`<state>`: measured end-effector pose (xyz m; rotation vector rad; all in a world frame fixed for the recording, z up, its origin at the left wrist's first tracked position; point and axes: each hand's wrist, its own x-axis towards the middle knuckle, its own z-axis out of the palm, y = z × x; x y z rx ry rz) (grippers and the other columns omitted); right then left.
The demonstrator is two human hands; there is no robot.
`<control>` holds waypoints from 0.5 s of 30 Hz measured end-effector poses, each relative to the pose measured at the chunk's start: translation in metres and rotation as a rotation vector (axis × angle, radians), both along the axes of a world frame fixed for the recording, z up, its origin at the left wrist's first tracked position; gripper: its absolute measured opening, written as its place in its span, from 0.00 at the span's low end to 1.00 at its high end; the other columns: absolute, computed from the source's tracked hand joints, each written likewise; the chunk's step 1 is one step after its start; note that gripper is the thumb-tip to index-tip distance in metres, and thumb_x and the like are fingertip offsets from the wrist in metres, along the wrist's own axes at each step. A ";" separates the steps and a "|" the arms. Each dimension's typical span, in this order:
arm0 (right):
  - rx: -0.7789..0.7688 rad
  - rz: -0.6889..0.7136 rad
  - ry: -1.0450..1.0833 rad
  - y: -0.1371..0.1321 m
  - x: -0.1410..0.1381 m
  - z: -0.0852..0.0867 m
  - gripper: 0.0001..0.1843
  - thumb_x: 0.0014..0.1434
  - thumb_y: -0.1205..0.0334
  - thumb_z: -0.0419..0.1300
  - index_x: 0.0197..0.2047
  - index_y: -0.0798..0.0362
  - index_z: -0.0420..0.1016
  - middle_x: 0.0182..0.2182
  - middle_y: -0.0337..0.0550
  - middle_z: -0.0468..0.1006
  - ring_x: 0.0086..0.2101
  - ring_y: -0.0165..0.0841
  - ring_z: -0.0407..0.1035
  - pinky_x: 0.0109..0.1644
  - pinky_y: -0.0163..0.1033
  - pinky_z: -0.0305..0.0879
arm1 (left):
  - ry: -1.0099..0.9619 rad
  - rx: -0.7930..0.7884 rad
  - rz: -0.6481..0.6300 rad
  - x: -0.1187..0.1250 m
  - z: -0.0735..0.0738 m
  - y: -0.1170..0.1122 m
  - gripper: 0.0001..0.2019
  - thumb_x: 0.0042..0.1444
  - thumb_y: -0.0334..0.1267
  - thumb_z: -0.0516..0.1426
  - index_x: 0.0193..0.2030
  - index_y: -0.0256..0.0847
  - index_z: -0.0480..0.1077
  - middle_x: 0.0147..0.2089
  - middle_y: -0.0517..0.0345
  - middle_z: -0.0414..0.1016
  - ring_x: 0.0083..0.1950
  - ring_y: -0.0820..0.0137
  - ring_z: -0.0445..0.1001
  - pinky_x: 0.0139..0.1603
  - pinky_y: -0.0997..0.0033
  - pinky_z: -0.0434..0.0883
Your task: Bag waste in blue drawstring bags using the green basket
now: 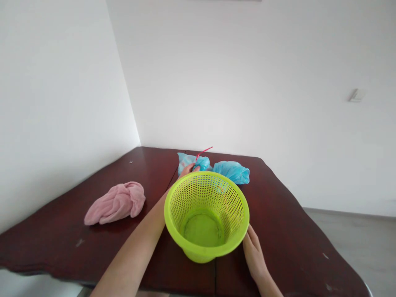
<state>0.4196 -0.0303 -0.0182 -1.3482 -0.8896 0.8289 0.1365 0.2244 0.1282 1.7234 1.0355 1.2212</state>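
Note:
A lime-green plastic basket (pixel 202 251) with a mesh wall stands in front of me, its open top facing up and nothing inside. My right hand (pixel 254 251) is at the basket's right side below the rim, its fingertips hidden behind the wall. Past the basket's far left rim, my left hand (pixel 189 168) grips a blue plastic bag (pixel 202 163), from which a thin red strip (pixel 204 152) sticks up. To the right of it lies a second crumpled blue plastic bag (pixel 233 171), partly covered by the rim.
A bunched pink towel (pixel 116 203) lies at the left of the dark red wooden table (pixel 278 231). A small light piece (pixel 131 162) rests near the table's back left. White walls stand behind and to the left; a switch (pixel 357 95) is on the right.

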 end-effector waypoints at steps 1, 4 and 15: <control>0.058 -0.016 0.006 0.009 0.003 0.013 0.40 0.59 0.19 0.73 0.56 0.44 0.91 0.61 0.53 0.91 0.66 0.62 0.81 0.75 0.66 0.75 | -0.023 -0.001 -0.012 0.001 0.003 0.010 0.20 0.75 0.53 0.66 0.58 0.37 0.79 0.50 0.47 0.88 0.49 0.59 0.86 0.52 0.61 0.81; 0.233 -0.013 0.019 0.050 0.013 0.069 0.27 0.70 0.29 0.71 0.51 0.44 0.88 0.50 0.48 0.92 0.49 0.49 0.86 0.58 0.54 0.83 | -0.086 -0.002 -0.060 0.004 0.011 0.036 0.19 0.76 0.53 0.64 0.61 0.40 0.75 0.53 0.44 0.87 0.48 0.59 0.86 0.49 0.60 0.80; 0.376 0.562 -0.091 0.229 -0.035 0.189 0.30 0.62 0.37 0.79 0.57 0.47 0.83 0.50 0.42 0.88 0.41 0.34 0.83 0.45 0.42 0.83 | 0.113 0.270 -0.245 0.007 0.047 0.030 0.16 0.75 0.54 0.67 0.44 0.42 0.80 0.41 0.51 0.85 0.42 0.60 0.81 0.46 0.59 0.75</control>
